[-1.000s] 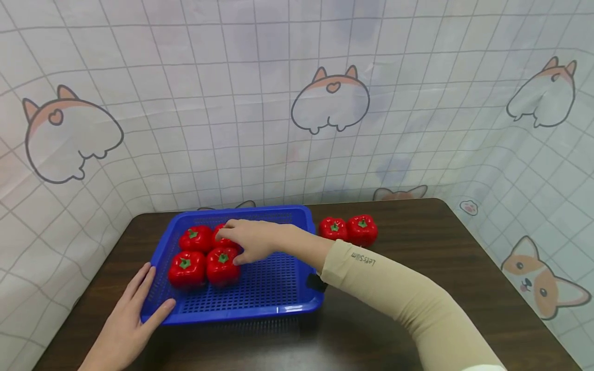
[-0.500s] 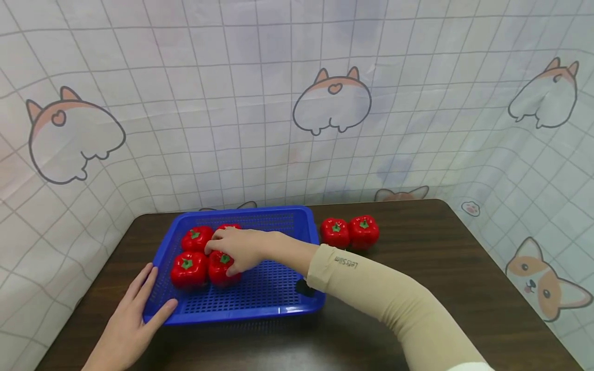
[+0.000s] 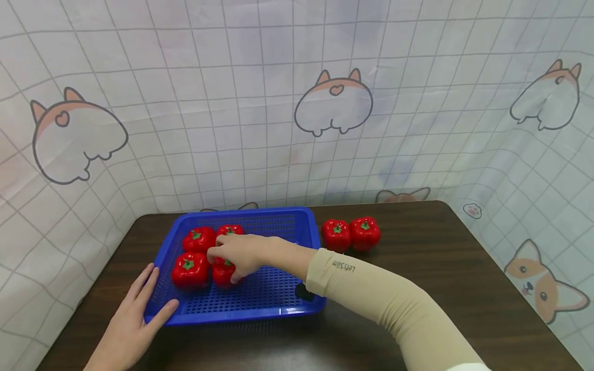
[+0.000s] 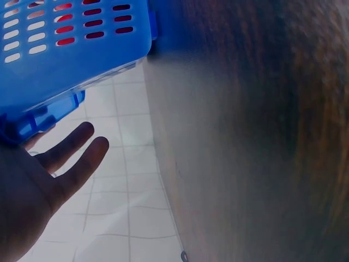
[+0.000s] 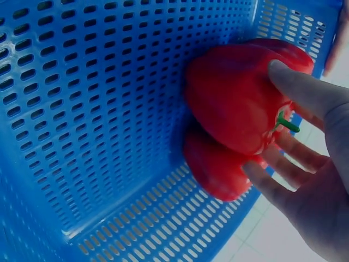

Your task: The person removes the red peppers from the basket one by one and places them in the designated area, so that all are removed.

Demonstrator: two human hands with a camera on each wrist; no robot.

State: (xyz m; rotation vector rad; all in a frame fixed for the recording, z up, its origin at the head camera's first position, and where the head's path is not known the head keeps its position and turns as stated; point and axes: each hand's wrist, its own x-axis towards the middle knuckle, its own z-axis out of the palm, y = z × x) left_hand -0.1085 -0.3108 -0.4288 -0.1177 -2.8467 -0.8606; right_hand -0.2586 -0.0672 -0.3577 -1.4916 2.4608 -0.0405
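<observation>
In the head view a blue plastic basket [image 3: 241, 313] stands on the table with several red bell peppers in its left half. My right hand [image 3: 243, 253] grips the front right bell pepper [image 3: 223, 277] from above, its thumb on the near side. The right wrist view shows the thumb on this pepper [image 5: 229, 98] and the fingers past its green stem, beside another pepper [image 5: 215, 169]. Around it sit the front left pepper [image 3: 190, 271], the back left pepper [image 3: 198, 240] and the back right pepper [image 3: 230, 229]. My left hand [image 3: 127, 324], fingers extended, rests on the basket's left front corner.
Two more red bell peppers, one nearer the basket [image 3: 336, 236] and one farther right [image 3: 365, 234], stand side by side on the dark wooden table [image 3: 408, 257]. A white gridded cloth [image 3: 260, 129] with dog drawings hangs behind and at the sides.
My right hand has moved from the back right pepper toward me onto the front right one, uncovering the back right pepper. My left hand stays at the basket's corner.
</observation>
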